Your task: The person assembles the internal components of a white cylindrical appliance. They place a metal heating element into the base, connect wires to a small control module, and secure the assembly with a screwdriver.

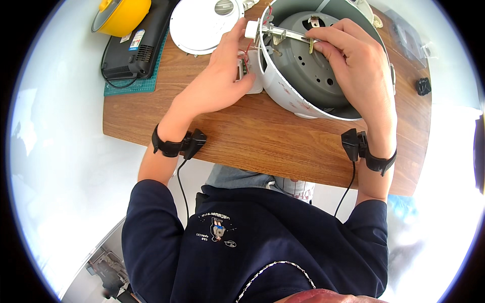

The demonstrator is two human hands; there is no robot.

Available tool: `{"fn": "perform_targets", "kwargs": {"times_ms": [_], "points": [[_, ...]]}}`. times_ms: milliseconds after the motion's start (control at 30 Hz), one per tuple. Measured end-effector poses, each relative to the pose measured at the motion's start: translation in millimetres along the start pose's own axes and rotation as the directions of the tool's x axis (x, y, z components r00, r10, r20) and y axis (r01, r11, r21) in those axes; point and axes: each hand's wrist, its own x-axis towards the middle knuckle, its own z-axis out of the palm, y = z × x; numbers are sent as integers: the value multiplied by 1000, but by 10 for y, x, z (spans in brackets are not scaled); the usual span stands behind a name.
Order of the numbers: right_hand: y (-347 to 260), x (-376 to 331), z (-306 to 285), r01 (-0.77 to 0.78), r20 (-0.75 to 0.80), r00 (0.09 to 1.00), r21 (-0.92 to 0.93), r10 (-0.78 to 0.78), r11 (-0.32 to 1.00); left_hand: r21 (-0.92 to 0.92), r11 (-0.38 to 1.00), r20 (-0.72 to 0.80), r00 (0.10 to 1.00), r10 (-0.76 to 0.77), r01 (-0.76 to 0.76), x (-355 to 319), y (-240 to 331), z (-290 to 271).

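Cooker shell [303,96] lies tipped on the counter [242,136]. Your left hand [222,76] pinches its white connector [251,29]; right hand [353,60] grips the metal bracket [283,34]. Thin, stiff, likely sharp-edged: hold the rim.

Yellow bowl [121,15] on black device [137,43]; green mat [146,83]; white round lid [204,25].

wooden table [252,136], cooker shell [298,96], green mat [146,81]
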Motion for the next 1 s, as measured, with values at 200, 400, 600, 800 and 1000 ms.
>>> {"fn": "perform_targets", "kwargs": {"times_ms": [200,400,600,800,1000], "points": [[4,1,-5,9,-5,1000,0,-9,1000,157,983,56,993,-100,90,-202,-78,-217],[19,0,0,11,-2,1000,4,-11,1000,356,928,96,984,-152,109,-325,-170,-202],[6,-2,1,0,-3,1000,3,0,1000,382,912,82,978,-192,147,-310,-198,-245],[30,1,1,24,-4,1000,12,-24,1000,433,899,118,985,-123,61,-270,-241,-215],[20,4,-1,22,-10,1000,11,-22,1000,365,931,116,992,-48,2,-201,-250,-183]]}}
